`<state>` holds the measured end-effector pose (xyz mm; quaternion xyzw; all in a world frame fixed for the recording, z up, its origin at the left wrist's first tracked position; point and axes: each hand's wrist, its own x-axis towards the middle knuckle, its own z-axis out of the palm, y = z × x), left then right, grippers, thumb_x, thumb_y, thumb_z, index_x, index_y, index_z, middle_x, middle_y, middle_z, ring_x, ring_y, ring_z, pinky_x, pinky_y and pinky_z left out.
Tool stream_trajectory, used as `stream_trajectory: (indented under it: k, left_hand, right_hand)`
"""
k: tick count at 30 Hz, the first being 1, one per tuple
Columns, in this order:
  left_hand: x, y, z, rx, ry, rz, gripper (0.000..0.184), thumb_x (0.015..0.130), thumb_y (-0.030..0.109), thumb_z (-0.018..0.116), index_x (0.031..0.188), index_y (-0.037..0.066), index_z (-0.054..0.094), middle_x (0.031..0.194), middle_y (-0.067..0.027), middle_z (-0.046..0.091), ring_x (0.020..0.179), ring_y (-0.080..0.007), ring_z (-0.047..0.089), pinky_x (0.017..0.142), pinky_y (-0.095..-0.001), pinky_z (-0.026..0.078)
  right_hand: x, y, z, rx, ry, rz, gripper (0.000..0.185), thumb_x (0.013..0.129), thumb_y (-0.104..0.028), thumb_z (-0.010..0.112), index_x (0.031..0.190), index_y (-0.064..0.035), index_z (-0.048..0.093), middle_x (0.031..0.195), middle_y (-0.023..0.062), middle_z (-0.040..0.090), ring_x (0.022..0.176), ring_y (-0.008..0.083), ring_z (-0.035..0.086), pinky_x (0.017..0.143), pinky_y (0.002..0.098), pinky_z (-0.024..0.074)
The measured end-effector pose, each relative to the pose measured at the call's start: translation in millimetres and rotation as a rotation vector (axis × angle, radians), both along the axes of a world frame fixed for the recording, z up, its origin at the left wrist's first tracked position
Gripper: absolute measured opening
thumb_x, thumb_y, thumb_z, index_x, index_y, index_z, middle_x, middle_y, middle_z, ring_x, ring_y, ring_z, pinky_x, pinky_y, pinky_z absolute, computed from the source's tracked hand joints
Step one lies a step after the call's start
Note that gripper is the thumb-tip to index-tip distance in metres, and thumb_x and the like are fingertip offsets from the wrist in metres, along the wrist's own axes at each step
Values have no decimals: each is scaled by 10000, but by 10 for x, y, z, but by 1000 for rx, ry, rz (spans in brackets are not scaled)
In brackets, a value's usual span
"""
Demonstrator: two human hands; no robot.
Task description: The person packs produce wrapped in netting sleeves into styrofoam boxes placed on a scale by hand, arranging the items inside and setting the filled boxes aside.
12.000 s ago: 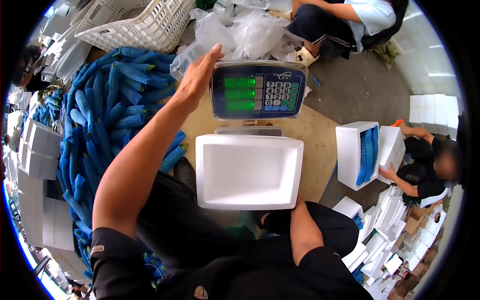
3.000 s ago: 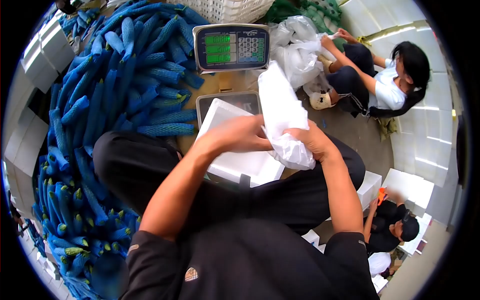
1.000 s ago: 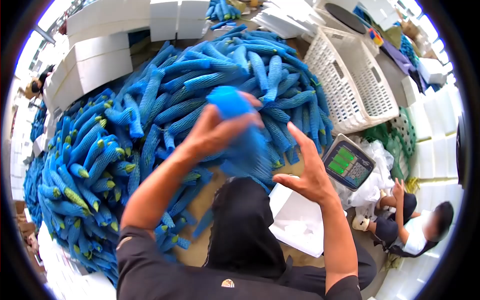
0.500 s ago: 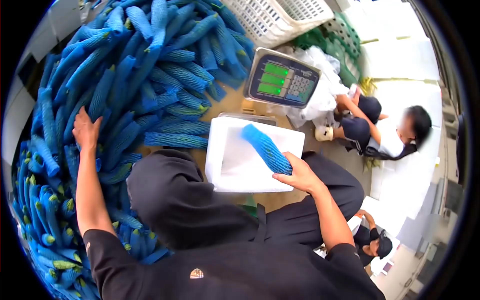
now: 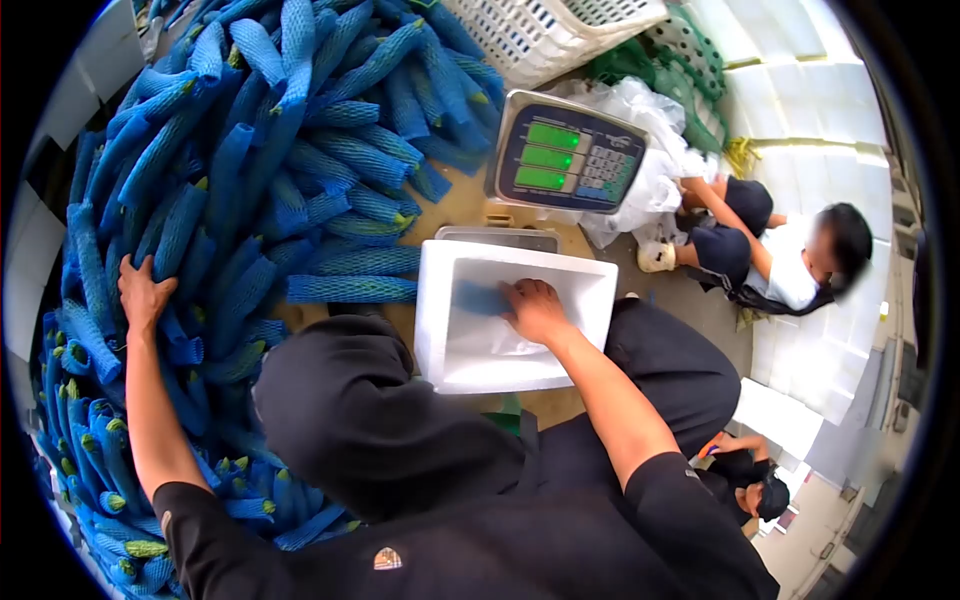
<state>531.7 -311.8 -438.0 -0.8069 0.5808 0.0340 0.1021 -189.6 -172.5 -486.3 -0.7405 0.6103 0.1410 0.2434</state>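
- White foam box [image 5: 437, 330], open at the top, sits at the centre of the frame, over the near part of a flat scale platform [image 5: 480, 237] whose far edge shows above its rim.
- Inside the box, the right hand [image 5: 538, 312] reaches down with its fingers at one end of a blurred blue-sleeved piece [image 5: 478, 297]; whether the fingers grip it or are letting go, I cannot tell.
- Crumpled pale plastic [image 5: 515, 341] lies in the box, just below that hand.
- At the left of the frame, the left hand [image 5: 147, 295] rests on the heap, thumb and fingers a little apart; whether it grips a piece, I cannot tell.
- The heap [image 5: 235, 175] is of long pieces in blue net sleeves, many with green tips showing, and runs from the upper left down to the lower left.
- Above the box, a scale display [image 5: 568, 152] is tilted, its three windows lit green.
- A white slatted crate [image 5: 545, 45] is at the top centre, with green netting [image 5: 685, 85] and clear plastic bags [image 5: 640, 135] to its right.
- Toward the right, a person [image 5: 790, 265] in a white top sits by the bags; another person [image 5: 740, 485] in a dark cap is at the lower right.
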Motion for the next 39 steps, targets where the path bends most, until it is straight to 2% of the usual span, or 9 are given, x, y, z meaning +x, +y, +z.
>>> stream_trajectory:
  k: [9, 17, 21, 25, 28, 32, 33, 34, 39]
  left_hand:
    - [-219, 241, 186, -126, 112, -160, 674, 696, 348, 778, 1299, 59, 703, 1452, -256, 487, 1306, -457, 497, 1116, -526, 436]
    - [-196, 500, 66, -271, 103, -258, 598, 750, 254, 781, 1304, 60, 669, 1419, -232, 551, 1270, -460, 523, 1069, -521, 458]
    - [-885, 731, 1041, -305, 223, -245, 615, 749, 215, 808, 1306, 15, 642, 1439, -233, 539, 1324, -438, 504, 1146, -490, 402]
    - [-1775, 685, 2243, -351, 689, -378, 684, 740, 226, 805, 1374, 41, 629, 1452, -186, 548, 1331, -369, 530, 1167, -477, 379]
    - [-2471, 656, 3030, -212, 925, -187, 775, 639, 372, 846, 1306, 19, 669, 1133, -122, 731, 954, -259, 711, 825, -399, 569]
    - [-3658, 695, 3491, -12, 1680, -493, 721, 646, 314, 872, 1251, -37, 698, 1231, -149, 736, 1103, -243, 705, 996, -386, 544]
    - [-3940, 699, 3448, 12, 1807, -541, 732, 658, 309, 864, 1273, -44, 683, 1318, -175, 701, 1170, -259, 686, 1033, -397, 526]
    - [-4143, 723, 3428, 78, 1785, -539, 689, 676, 488, 811, 1182, 39, 677, 1560, -261, 483, 1293, -376, 614, 1080, -502, 493]
    - [-4699, 616, 2553, 24, 1877, -110, 478, 868, 304, 719, 1218, -17, 674, 1257, -165, 717, 1040, -214, 706, 937, -336, 552]
  right_hand:
    - [69, 70, -34, -63, 75, -74, 724, 809, -339, 850, 1473, -255, 572, 1256, 95, 636, 1227, 333, 585, 1126, 557, 395]
    - [238, 17, 623, -40, -77, -18, 636, 879, -344, 733, 1444, -96, 582, 1348, 182, 643, 1309, 381, 566, 1188, 596, 311]
    - [466, -112, 1334, 115, -398, -26, 553, 952, -346, 699, 1421, -69, 597, 1264, 172, 694, 1238, 365, 613, 1136, 525, 404]
    - [1008, -451, 2260, 302, -1042, -181, 663, 1018, -320, 700, 1564, -55, 433, 1452, 159, 597, 1359, 234, 555, 1134, 388, 439]
    - [1284, -678, 2895, -1, -1478, -49, 846, 974, -413, 747, 1597, -21, 330, 1475, 162, 531, 1330, 257, 538, 1140, 387, 426]
    - [919, -824, 3590, -115, -1594, -294, 844, 882, -518, 831, 1442, 16, 492, 1272, 153, 641, 1150, 248, 649, 1025, 386, 525]
    - [915, -748, 3724, -150, -1899, -404, 699, 863, -476, 861, 1293, -2, 581, 1123, 115, 687, 1019, 194, 686, 911, 366, 564]
    - [753, -681, 3727, -178, -1816, -464, 635, 863, -437, 861, 1252, -12, 595, 1084, 94, 685, 986, 173, 676, 881, 354, 559]
    - [-133, -397, 2764, -312, -1015, -493, 555, 833, -310, 863, 1247, -50, 599, 1055, 78, 667, 964, 178, 653, 876, 345, 534]
